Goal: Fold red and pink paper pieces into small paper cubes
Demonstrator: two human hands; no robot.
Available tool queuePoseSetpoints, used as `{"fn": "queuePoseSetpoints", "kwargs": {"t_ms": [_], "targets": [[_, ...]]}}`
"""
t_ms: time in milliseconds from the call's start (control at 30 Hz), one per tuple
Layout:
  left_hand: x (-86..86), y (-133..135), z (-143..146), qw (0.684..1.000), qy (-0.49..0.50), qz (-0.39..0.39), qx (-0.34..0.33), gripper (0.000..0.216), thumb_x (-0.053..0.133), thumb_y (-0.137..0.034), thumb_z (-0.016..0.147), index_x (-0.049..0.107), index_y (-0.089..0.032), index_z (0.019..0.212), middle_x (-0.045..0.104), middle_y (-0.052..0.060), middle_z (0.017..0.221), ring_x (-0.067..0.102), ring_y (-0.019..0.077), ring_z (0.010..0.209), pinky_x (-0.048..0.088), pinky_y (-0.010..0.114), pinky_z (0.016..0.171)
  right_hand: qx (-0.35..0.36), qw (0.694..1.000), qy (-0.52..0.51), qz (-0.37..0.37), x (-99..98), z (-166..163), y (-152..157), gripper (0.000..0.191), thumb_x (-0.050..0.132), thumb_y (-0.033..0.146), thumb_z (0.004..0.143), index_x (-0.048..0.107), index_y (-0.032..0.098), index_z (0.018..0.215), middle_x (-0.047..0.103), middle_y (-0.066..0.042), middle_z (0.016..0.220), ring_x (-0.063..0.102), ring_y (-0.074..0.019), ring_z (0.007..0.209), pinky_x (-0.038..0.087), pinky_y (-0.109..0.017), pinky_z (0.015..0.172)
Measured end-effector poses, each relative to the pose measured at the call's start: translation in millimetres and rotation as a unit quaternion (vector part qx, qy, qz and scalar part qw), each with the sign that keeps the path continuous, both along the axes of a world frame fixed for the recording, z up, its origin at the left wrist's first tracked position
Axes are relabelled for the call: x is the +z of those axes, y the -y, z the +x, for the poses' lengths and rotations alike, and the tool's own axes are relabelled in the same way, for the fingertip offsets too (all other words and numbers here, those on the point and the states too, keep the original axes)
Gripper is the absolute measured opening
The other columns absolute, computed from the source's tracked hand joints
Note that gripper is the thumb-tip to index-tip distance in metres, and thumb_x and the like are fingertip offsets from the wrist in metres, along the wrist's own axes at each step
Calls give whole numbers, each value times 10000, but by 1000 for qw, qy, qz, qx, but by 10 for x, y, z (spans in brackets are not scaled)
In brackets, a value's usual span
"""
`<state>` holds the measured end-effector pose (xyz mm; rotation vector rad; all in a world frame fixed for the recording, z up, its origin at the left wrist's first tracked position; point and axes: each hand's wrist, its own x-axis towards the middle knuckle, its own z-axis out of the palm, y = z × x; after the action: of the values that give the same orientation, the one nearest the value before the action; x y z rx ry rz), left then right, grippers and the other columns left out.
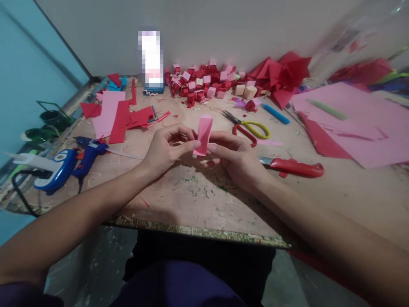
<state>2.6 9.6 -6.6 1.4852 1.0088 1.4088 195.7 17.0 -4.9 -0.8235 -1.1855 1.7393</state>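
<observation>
A small folded piece of pink paper stands upright between both hands, above the middle of the table. My left hand pinches its lower left side between thumb and fingers. On the other side, my right hand grips the lower right edge, with the thumb in front and fingertips partly hidden behind. Scissors with yellow and red handles lie just beyond my right hand. A red-handled knife rests beside my right wrist, its blade partly covered by the hand.
Pink and red paper cubes are heaped at the back, near a blurred upright screen. Cut paper and a blue glue gun lie left. At right are pink sheets and a blue pen. The table edge is close.
</observation>
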Motion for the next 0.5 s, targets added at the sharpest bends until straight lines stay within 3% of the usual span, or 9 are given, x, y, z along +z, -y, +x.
{"fn": "queuePoseSetpoints", "kwargs": {"t_ms": [200, 333, 500], "targets": [[5, 3, -7, 1000, 2, 14, 14, 285, 922, -371, 704, 723, -183, 785, 719, -2, 806, 646, 118, 703, 534, 233, 656, 21, 1000, 17, 8, 77, 16, 28, 256, 829, 349, 824, 788, 215, 1038, 765, -52, 907, 707, -197, 760, 602, -335, 655], [1, 29, -6, 999, -24, 25, 9, 244, 894, -356, 754, 728, -194, 832, 732, 6, 850, 676, 137, 754, 557, 250, 684, -15, 994, 62, 93, 94, 4, 58, 337, 875, 354, 783, 752, 254, 1081, 745, -45, 1085, 707, -214, 871, 609, -347, 703], [9, 79, 10, 998, -54, 22, -10, 258, 898, -354, 753, 733, -196, 872, 751, 14, 873, 719, 157, 780, 597, 268, 708, -67, 973, 123, 185, 19, -8, 49, 168, 805, 314, 834, 703, 221, 930, 707, -29, 949, 677, -207, 871, 579, -355, 764]]}}
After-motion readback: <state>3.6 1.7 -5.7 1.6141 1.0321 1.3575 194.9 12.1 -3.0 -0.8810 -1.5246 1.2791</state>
